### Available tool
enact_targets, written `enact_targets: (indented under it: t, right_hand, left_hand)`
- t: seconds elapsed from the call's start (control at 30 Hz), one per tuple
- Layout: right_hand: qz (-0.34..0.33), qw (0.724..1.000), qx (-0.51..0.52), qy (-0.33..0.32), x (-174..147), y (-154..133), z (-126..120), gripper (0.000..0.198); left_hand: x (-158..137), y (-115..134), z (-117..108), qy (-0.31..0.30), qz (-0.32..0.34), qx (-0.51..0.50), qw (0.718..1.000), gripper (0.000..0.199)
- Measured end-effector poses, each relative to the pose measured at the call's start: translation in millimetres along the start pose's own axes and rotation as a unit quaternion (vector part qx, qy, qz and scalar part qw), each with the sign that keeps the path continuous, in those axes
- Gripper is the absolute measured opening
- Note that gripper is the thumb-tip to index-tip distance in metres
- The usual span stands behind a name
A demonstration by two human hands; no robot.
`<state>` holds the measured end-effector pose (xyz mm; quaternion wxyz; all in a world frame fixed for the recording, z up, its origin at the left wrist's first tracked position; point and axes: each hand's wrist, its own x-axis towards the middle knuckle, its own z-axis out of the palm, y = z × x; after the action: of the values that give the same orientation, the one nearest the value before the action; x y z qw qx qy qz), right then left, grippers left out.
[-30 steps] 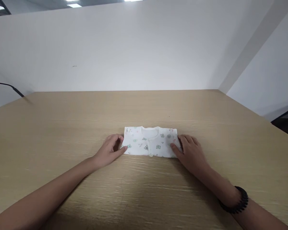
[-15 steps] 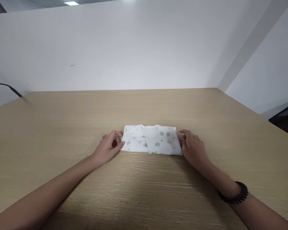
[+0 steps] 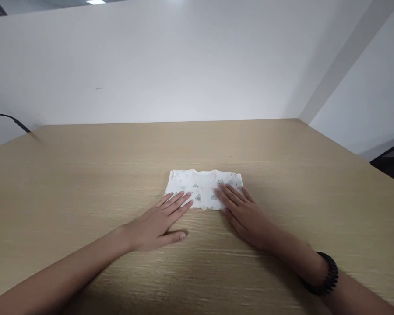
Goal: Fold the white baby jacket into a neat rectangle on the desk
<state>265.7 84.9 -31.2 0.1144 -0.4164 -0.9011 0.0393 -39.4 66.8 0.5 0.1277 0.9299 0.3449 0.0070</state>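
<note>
A small white baby shirt (image 3: pixel 203 189) with a print of little animals lies folded into a flat rectangle, its round neckline toward the far side. My left hand (image 3: pixel 159 221) is spread palm down, with its fingertips over the shirt's near left part and the thumb out over the bare wood. On the opposite side, my right hand (image 3: pixel 246 214) lies flat with fingers stretched across the shirt's right part, hiding its near right corner. A black coiled band circles my right wrist.
The wooden tabletop (image 3: pixel 101 188) spreads around the shirt. A white partition (image 3: pixel 184 65) rises along its far edge, with another panel at the right. There is a black cable (image 3: pixel 16 121) at the far left and a dark object (image 3: pixel 392 162) at the right edge.
Both hands have left the shirt's side edges and moved inward and nearer to me. Their bent fingers are now stretched flat over the cloth. The shirt has stayed nearly in place.
</note>
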Motion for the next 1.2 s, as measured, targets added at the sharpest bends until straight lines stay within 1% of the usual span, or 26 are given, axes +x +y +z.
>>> enact_targets:
  t: [0.07,0.13,0.23,0.33,0.4,0.47,0.53,0.57,0.6,0.67,0.73,0.83,0.97,1.2]
  right_hand:
    - [0.052,0.999,0.007,-0.015,0,5,0,0.056]
    - [0.103,0.994,0.012,-0.036,-1,9,-1,0.058]
    - [0.164,0.984,0.017,-0.059,-3,12,-5,0.062]
    - [0.228,0.971,0.02,-0.07,-7,22,-8,0.066]
    - [0.277,0.959,0.024,-0.06,-8,36,-13,0.067]
    - [0.301,0.952,0.041,-0.035,-9,53,-23,0.063]
    - [0.285,0.955,0.079,-0.02,-11,68,-36,0.057]
    - [0.284,0.954,0.093,-0.021,-11,73,-43,0.053]
    - [0.282,0.953,0.11,-0.029,-12,75,-49,0.051]
    - [0.274,0.949,0.147,-0.054,-14,73,-57,0.047]
    - [0.258,0.946,0.177,-0.079,-14,65,-59,0.043]
    - [0.25,0.941,0.209,-0.089,-13,53,-54,0.037]
    - [0.248,0.936,0.237,-0.074,-13,51,-47,0.034]
    - [0.243,0.942,0.227,-0.041,-12,51,-42,0.033]
  left_hand:
    - [0,0,1,0.005,-0.03,0.01,0.999,0.072]
    - [-3,2,2,0.008,-0.074,0.017,0.997,0.075]
    - [-10,4,3,-0.006,-0.169,0.014,0.985,0.089]
    - [-16,-1,0,-0.025,-0.252,0.01,0.967,0.101]
    - [-16,-8,-5,-0.008,-0.286,0.01,0.958,0.099]
    - [-14,-15,-10,0.044,-0.288,-0.01,0.957,0.082]
    - [-10,-22,-15,0.11,-0.264,-0.057,0.957,0.059]
    - [-8,-24,-16,0.139,-0.25,-0.084,0.955,0.051]
    - [-7,-25,-16,0.16,-0.24,-0.108,0.951,0.045]
    - [-4,-26,-15,0.181,-0.235,-0.144,0.944,0.039]
    - [-3,-24,-13,0.184,-0.233,-0.17,0.94,0.037]
    - [-2,-18,-10,0.182,-0.231,-0.202,0.934,0.036]
    - [-1,-16,-9,0.173,-0.241,-0.2,0.934,0.035]
    - [-3,-23,-12,0.18,-0.256,-0.164,0.935,0.036]
